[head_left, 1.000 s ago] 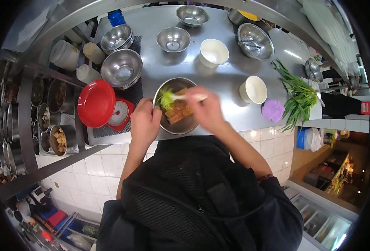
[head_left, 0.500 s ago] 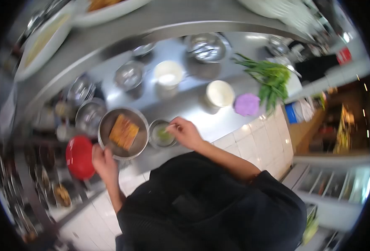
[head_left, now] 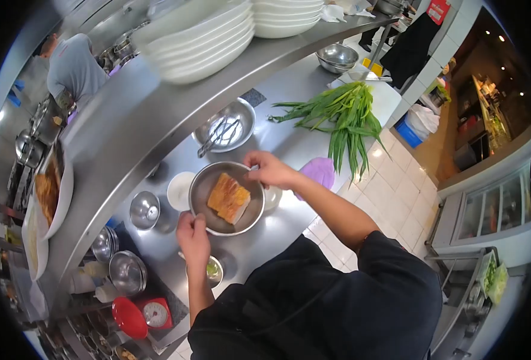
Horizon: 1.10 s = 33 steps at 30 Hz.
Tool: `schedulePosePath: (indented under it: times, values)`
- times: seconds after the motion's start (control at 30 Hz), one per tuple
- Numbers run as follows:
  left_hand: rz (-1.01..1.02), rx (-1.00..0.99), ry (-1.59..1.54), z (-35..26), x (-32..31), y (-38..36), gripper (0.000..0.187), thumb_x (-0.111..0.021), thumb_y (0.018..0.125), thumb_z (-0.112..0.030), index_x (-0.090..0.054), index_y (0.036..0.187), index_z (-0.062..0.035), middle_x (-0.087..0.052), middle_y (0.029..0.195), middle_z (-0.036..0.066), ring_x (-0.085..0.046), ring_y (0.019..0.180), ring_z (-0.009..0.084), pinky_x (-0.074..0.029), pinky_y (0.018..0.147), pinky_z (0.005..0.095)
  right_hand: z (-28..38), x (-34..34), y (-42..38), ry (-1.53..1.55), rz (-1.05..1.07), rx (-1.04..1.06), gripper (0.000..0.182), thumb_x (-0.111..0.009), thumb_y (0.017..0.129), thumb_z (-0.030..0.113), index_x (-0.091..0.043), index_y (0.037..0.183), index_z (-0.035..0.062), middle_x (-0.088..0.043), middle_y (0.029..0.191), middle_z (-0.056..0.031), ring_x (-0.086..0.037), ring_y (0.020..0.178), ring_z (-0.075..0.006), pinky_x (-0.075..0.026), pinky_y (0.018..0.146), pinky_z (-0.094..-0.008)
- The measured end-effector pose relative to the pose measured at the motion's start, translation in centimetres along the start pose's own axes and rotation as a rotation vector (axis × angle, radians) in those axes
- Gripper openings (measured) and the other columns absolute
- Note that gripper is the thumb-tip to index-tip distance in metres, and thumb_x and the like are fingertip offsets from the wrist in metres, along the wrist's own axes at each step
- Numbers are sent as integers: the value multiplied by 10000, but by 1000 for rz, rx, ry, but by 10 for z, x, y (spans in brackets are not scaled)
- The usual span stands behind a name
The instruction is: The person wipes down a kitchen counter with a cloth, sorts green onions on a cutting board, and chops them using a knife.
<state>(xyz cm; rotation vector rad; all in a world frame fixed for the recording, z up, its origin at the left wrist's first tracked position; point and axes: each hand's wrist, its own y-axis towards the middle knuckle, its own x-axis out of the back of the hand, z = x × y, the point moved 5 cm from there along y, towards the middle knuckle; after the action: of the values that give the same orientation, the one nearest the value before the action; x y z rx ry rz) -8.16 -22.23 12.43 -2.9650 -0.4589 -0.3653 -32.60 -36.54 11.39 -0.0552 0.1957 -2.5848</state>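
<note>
Both hands hold a round metal bowl (head_left: 201,191) over the steel counter. My left hand (head_left: 194,235) grips its near left rim, with thumb and fingers closed. On the far right rim, my right hand (head_left: 270,170) is closed as well. Inside the bowl lies a thick orange-brown slab of food (head_left: 228,198) with a paler side. A small metal cup (head_left: 215,271) with something green in it stands beside my left wrist. White tubs, one of them a round tub (head_left: 179,191), are partly hidden behind the bowl.
A whisk (head_left: 220,133) rests in a larger metal bowl (head_left: 243,118). Long green leaves (head_left: 352,120) and a purple cloth (head_left: 317,174) lie to the right. Stacked white plates (head_left: 205,45) fill the shelf (head_left: 157,120). A red scale (head_left: 156,313) stands lower left; another person (head_left: 76,66) is beyond.
My right hand has left the small cup and taken hold of the bowl's rim. The bowl with the slab has moved right along the counter, away from the cup. My view has turned.
</note>
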Motion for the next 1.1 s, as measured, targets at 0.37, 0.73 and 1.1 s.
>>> schedulePosePath:
  times: [0.37,0.73,1.1]
  values:
    - [-70,-34,69,-9,-99,8,460,-558,1061,-262,-455,1446,-32,-304,1618,168,-621,1133,233,-508,955,363,-77,341,126,314,-583,-64,145,-704,843,27,-571,878,71,-568,691,-43,-530,494,-144,-409,409,-292]
    - [-791,188,-56,74,-23,-138,478,-535,1077,-420,-541,1340,-22,-591,1289,103,-627,1113,215,-529,915,342,-96,273,120,667,-689,15,145,-638,976,74,-531,1037,-1,-636,1130,-160,-717,775,-267,-654,713,-390]
    - [-1191,393,278,191,88,-246,388,-696,971,-276,-630,1233,3,-649,1102,95,-613,927,163,-492,814,295,-68,145,26,-32,-224,74,148,-714,949,132,-625,883,34,-636,748,-22,-614,630,-104,-477,560,-253]
